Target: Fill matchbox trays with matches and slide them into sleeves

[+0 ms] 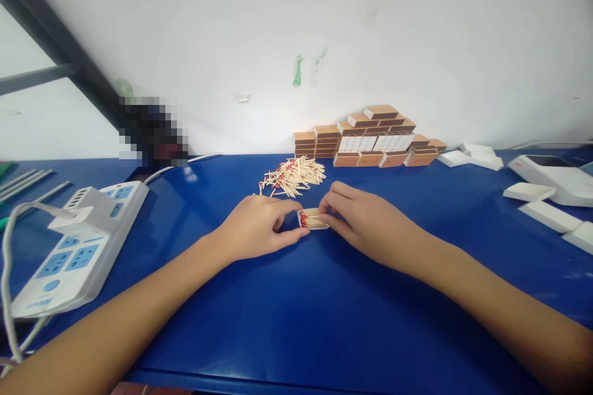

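Note:
A small open matchbox tray filled with red-tipped matches lies on the blue table, held from both sides. My left hand pinches its left end between thumb and fingers. My right hand grips its right end with curled fingers. Just behind the tray lies a loose heap of matches.
A stack of brown matchboxes lines the white wall at the back. White box parts and a white device lie at the right. A white power strip with a plugged cable sits at the left.

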`<state>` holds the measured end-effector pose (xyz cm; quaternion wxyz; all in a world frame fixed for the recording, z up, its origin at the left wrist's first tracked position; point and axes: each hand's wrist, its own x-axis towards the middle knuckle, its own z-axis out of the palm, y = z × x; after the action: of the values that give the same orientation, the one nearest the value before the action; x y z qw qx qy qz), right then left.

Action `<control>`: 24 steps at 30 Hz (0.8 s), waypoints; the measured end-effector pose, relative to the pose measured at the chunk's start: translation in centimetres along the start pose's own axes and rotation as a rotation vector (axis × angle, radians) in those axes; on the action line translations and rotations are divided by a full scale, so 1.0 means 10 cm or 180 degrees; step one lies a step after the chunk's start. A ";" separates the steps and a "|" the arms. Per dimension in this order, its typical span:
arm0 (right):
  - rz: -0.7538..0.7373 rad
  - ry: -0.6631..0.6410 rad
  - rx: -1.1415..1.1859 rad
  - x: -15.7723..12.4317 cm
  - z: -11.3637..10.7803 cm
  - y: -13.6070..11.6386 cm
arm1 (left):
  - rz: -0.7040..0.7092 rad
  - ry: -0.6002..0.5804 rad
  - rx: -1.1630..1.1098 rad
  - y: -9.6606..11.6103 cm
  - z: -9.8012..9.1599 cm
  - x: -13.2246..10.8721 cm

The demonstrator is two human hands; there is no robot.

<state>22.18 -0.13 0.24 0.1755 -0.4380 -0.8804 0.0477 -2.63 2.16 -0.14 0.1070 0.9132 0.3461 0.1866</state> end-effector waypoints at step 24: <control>0.0353 0.0352 0.0784 0.54 0.28 0.39 | 0.0019 0.0154 0.0031 0.06 0.00 0.00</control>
<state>21.13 6.65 -1.87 0.2733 -0.4630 -0.8313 0.1408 -2.30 1.69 0.07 0.0936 0.9099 0.3468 0.2072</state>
